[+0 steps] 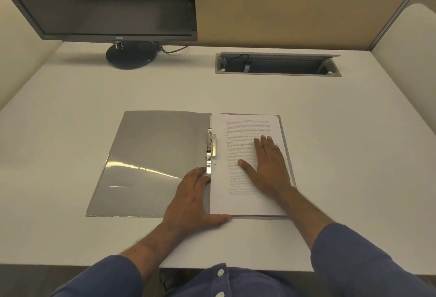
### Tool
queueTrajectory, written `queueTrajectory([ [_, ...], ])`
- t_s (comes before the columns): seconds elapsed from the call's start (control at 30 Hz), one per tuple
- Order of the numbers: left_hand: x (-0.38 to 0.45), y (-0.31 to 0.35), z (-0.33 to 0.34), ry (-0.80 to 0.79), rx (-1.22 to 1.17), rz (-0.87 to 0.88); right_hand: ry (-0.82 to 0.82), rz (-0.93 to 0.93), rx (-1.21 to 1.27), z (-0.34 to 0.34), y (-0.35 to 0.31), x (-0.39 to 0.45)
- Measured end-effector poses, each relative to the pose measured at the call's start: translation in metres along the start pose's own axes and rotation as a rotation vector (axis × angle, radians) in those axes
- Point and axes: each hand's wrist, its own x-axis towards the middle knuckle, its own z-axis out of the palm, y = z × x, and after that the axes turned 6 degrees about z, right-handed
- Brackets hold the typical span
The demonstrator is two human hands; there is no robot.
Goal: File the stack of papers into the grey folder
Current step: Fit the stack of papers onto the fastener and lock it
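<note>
The grey folder (151, 155) lies open flat on the white desk, its left flap glossy with a clear pocket. A stack of printed papers (245, 129) rests on the folder's right half, its left edge against the metal clip mechanism (210, 149) at the spine. My right hand (269, 164) lies flat on the top page, fingers spread, pressing it down. My left hand (193, 200) rests at the spine near the stack's lower left corner, thumb along the bottom edge, fingertips just below the clip.
A black monitor (101, 2) on a round stand (131, 55) sits at the back left. A recessed cable tray (278, 63) with an open lid is at the back right. Beige partition walls enclose the desk (354, 143).
</note>
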Motion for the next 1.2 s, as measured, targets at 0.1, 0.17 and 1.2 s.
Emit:
queueTrajectory([
  [0.1,0.000,0.000,0.000,0.010,-0.004,0.002,0.006,-0.004,-0.031,0.005,0.001,-0.001],
  [0.17,0.000,0.001,0.000,0.018,-0.008,0.010,0.009,-0.010,-0.043,0.007,0.001,-0.001],
  [1.2,0.144,-0.021,-0.039,-0.029,-0.382,-0.385,-0.010,-0.021,-0.098,0.008,0.002,0.001],
])
